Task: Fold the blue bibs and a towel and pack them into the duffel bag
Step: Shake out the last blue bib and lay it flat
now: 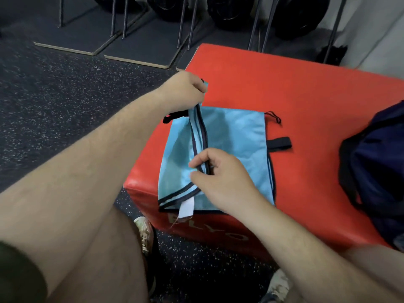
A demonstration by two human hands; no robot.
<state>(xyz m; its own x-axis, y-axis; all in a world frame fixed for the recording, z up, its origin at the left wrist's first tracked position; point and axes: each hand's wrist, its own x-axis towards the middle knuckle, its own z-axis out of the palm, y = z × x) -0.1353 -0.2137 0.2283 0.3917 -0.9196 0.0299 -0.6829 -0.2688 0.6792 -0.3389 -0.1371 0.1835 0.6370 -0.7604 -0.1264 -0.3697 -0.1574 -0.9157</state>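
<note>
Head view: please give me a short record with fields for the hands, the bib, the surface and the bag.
left hand: grips the far end of the bib's dark-trimmed edge, lifted
right hand: pinches the near part of the same edge
blue bib: lies on the box, one edge raised between the hands
red box: carries the bib and the bag
duffel bag: dark blue, at the right, apart from the bib
towel: not seen

Bib (236, 138) lies flat on the box (306, 101), near its front-left corner. Duffel bag (376, 162) sits on the box, well right of it.
</note>
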